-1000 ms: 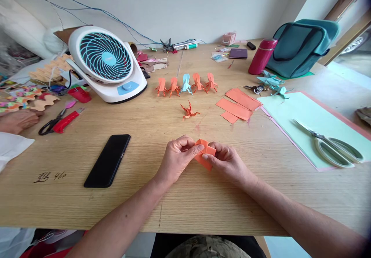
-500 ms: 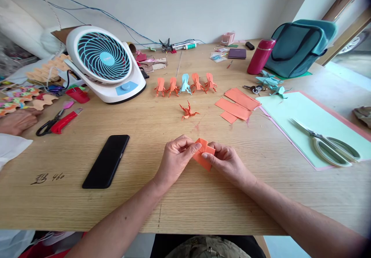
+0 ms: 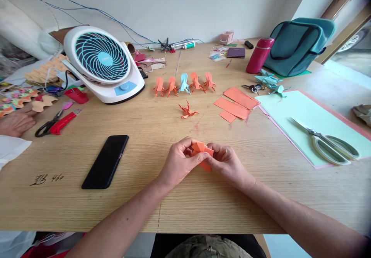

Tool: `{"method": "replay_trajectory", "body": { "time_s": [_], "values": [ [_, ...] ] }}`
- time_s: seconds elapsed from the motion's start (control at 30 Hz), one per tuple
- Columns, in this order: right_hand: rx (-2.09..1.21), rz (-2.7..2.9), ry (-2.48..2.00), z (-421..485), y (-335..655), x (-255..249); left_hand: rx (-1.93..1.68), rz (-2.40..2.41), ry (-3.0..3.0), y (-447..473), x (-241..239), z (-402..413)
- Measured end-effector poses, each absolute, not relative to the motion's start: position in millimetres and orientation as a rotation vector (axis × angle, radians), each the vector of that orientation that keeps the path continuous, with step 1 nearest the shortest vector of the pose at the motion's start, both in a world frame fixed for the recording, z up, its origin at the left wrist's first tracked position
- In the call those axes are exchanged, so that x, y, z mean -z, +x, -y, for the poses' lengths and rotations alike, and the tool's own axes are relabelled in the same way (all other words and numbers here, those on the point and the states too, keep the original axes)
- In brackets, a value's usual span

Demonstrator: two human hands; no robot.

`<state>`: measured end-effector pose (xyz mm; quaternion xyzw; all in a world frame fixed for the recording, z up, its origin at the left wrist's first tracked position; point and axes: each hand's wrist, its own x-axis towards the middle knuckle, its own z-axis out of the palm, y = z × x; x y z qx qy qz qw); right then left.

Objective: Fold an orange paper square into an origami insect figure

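Note:
My left hand [image 3: 179, 162] and my right hand [image 3: 227, 162] meet at the middle of the wooden table [image 3: 162, 207], both pinched on a folded orange paper [image 3: 200, 148] held just above the tabletop. The left thumb and fingers press its left side, and the right fingers hold its right edge. Beyond the hands lies a small red-orange folded figure [image 3: 187, 110]. Farther back stands a row of folded paper figures [image 3: 184, 83], orange with one light blue.
A black phone [image 3: 105, 161] lies left of my hands. Orange paper strips [image 3: 236, 103], a pale green sheet [image 3: 307, 120] with large scissors [image 3: 327, 144], a white fan [image 3: 102, 64], a red bottle [image 3: 259, 55] and a teal bag [image 3: 298, 45] surround. Another person's hand [image 3: 16, 122] rests far left by red-handled scissors [image 3: 56, 122].
My hands have drawn closer together and the left fingers have folded farther over the orange paper, so less of it shows. The rest is unchanged.

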<state>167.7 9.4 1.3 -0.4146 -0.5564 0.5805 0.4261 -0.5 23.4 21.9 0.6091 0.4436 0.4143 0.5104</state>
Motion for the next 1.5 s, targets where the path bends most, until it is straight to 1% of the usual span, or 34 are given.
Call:
{"method": "replay_trajectory", "body": {
  "time_s": [0.23,0.43,1.0,1.13,1.3,1.5],
  "values": [
    [-1.395,1.467,-1.074,-8.2,166.2,-5.4,-1.064,-1.127,1.568,0.7,-25.0,-22.5],
    [-1.345,1.542,-1.086,-7.9,166.9,2.7,-1.012,-1.027,1.402,-1.3,-24.8,-23.9],
    [-1.312,1.647,-1.100,-5.4,166.8,4.0,-1.075,-1.039,1.354,-1.3,-25.0,-23.6],
    [-1.362,1.579,-1.081,-7.4,166.1,4.3,-1.054,-0.987,1.296,-3.5,-25.3,-26.0],
    [-1.471,1.326,-1.048,-11.8,167.2,0.9,-1.071,-0.993,1.300,-7.4,-23.9,-29.0],
    [-1.472,1.281,-1.047,-12.5,167.2,-3.6,-1.056,-1.077,1.403,-4.9,-17.5,-28.9]
  ]
}}
